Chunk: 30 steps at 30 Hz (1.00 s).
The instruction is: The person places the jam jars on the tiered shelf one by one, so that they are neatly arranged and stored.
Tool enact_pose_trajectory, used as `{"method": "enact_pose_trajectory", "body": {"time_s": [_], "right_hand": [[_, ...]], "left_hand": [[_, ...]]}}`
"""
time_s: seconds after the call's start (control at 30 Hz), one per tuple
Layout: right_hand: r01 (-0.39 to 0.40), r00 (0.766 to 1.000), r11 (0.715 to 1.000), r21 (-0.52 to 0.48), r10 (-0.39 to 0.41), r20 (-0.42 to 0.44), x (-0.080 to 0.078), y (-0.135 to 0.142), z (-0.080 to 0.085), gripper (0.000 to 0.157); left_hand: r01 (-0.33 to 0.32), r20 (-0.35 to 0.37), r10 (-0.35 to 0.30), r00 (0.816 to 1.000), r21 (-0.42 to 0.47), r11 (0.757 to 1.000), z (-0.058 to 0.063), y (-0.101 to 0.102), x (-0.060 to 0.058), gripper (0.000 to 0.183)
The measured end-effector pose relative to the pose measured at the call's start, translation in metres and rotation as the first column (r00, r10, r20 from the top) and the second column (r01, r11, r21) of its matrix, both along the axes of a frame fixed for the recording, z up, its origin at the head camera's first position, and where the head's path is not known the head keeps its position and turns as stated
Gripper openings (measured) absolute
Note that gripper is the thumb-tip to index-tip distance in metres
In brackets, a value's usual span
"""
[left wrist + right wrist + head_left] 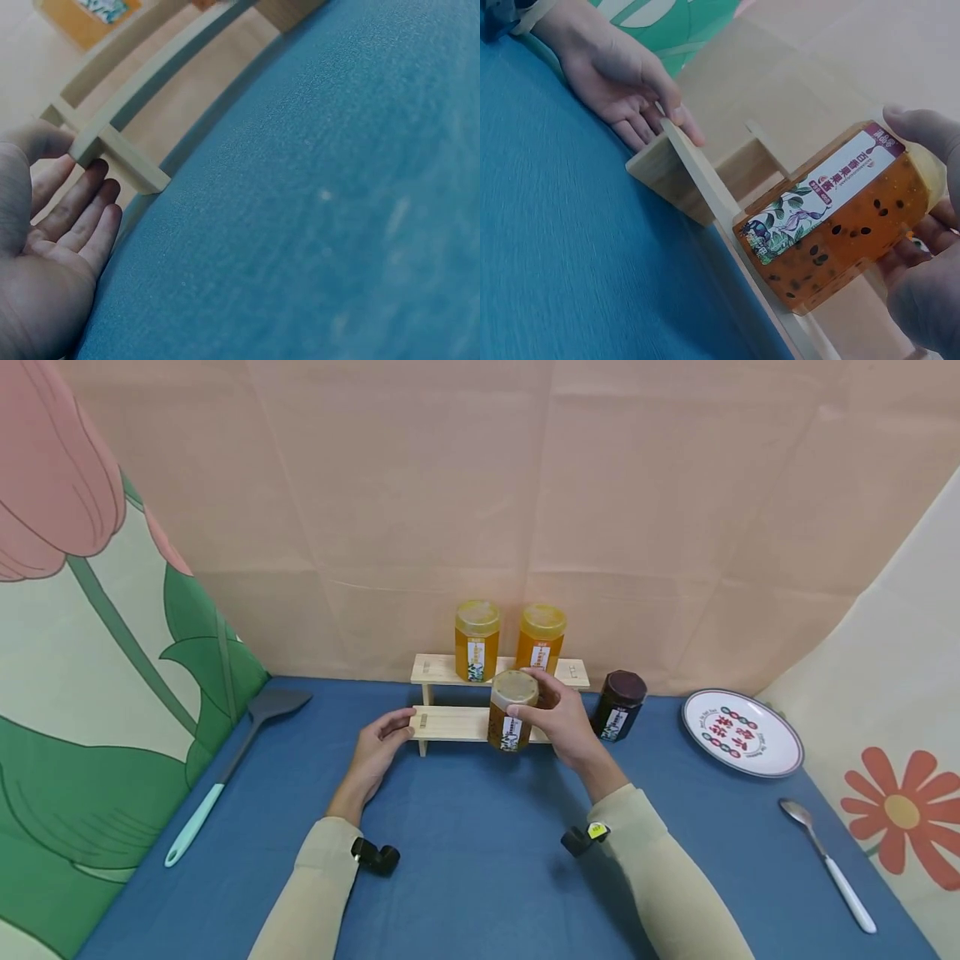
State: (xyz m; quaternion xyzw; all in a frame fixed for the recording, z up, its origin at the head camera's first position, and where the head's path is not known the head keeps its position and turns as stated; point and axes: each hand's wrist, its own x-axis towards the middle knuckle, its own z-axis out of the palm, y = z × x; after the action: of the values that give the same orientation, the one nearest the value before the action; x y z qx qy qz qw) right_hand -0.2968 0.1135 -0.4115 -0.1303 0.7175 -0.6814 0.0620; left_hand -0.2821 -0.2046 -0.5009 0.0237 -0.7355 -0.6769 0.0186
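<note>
My right hand [566, 731] grips a jam jar [829, 225] near its lid, thumb on one side and fingers on the other. Amber contents with dark seeds show through the jar, and it has a white label. Its base is right at the lower step of a two-step wooden rack [450, 724]. At the rack's left end, my left hand [375, 760] pinches the lower board between thumb and fingertips; the left wrist view shows the other fingers loosely extended below. Two yellow-lidded amber jars, one on the left [477, 647] and one on the right [542, 639], stand on the upper step.
A dark jar [621, 702] stands on the blue cloth just right of the rack. Farther right lie a white plate [783, 752] with red print and a white-handled spoon [828, 868]. A spatula [277, 703] with a mint handle lies at the left. A beige backdrop rises behind.
</note>
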Motion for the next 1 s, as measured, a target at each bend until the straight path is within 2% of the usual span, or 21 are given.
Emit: {"method": "enact_pose_trajectory", "body": {"time_s": [0.53,0.77,1.0], "right_hand": [[-0.018,1.000,1.000,-0.014,0.018,-0.017,-0.011,-0.027,-0.003,0.068],[0.001,0.996,1.000,0.002,-0.001,-0.084,-0.002,-0.021,-0.011,0.066],[0.038,0.997,0.999,-0.018,-0.039,-0.074,0.003,-0.016,-0.019,0.060]], "left_hand": [[-0.010,-0.009,0.009,1.000,-0.013,1.000,0.000,0.001,0.000,0.040],[-0.006,-0.010,0.006,1.000,-0.011,1.000,0.000,0.002,0.000,0.040],[-0.003,-0.015,0.003,1.000,-0.004,1.000,0.001,0.001,0.000,0.041]]}}
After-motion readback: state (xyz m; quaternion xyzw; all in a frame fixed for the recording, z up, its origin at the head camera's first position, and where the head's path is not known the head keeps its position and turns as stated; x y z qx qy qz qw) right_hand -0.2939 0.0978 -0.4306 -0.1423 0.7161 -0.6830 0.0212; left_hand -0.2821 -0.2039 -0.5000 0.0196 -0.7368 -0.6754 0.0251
